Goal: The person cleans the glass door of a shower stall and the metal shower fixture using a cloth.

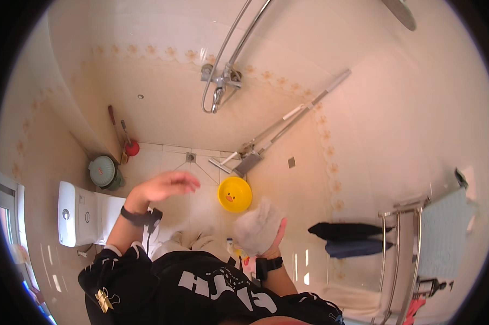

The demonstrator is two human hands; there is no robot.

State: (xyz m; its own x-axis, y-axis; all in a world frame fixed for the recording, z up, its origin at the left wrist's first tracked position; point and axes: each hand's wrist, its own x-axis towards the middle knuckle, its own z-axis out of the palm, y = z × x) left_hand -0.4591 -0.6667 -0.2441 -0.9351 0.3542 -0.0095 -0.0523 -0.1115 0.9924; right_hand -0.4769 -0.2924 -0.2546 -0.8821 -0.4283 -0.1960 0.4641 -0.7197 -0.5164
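My left hand point(171, 186) is raised over the floor to the left. Its fingers are stretched out, a little blurred, and hold nothing. On the right, a crumpled, whitish, cloth-like bundle point(259, 227) rests in my right hand point(277, 241); the bundle covers most of the palm and fingers, and its exact kind is unclear. Just beyond it, a round yellow basin point(235, 187) with a duck face inside stands on the tiled floor. Both wrists wear black bands.
A white toilet point(68, 214) and a lidded grey-green bin point(103, 171) stand at left, near a red plunger point(132, 147). A long-handled mop point(293, 125) leans on the wall below the shower mixer point(220, 78). A metal towel rack point(399, 244) is at right, beside dark hanging cloths point(353, 232).
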